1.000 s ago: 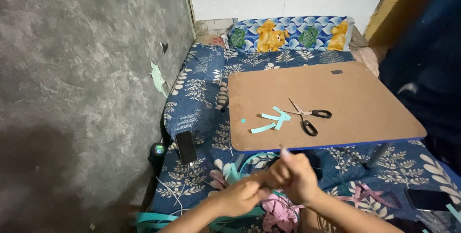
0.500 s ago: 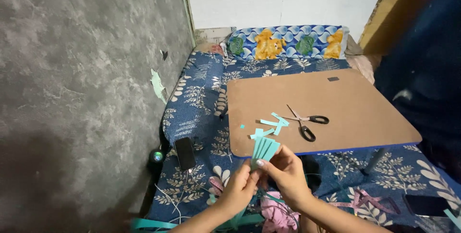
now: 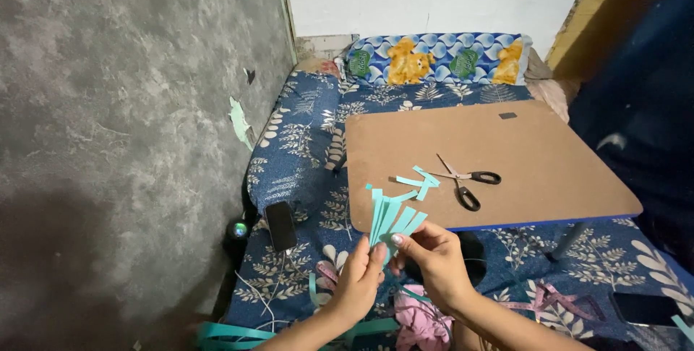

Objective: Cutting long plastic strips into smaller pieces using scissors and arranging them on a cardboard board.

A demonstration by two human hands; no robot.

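Several teal paper strips (image 3: 390,217) are already cut and stand fanned out, pinched at their lower ends between both hands just in front of the near edge of the low brown table (image 3: 549,156). The left hand (image 3: 359,279) closes its fingers around the base of the bunch; the right hand (image 3: 432,255) grips the same base from the other side with thumb and fingertips. A few more cut strips (image 3: 418,182) lie loose on the table, just beside the black-handled scissors (image 3: 466,181), which rest untouched with blades slightly apart. By the look of it the cutting is largely done and the gathering is under way, with the table's strips not yet collected. Longer teal bands (image 3: 224,331) lie on the floral bedspread (image 3: 303,141) near a dark phone (image 3: 280,225).
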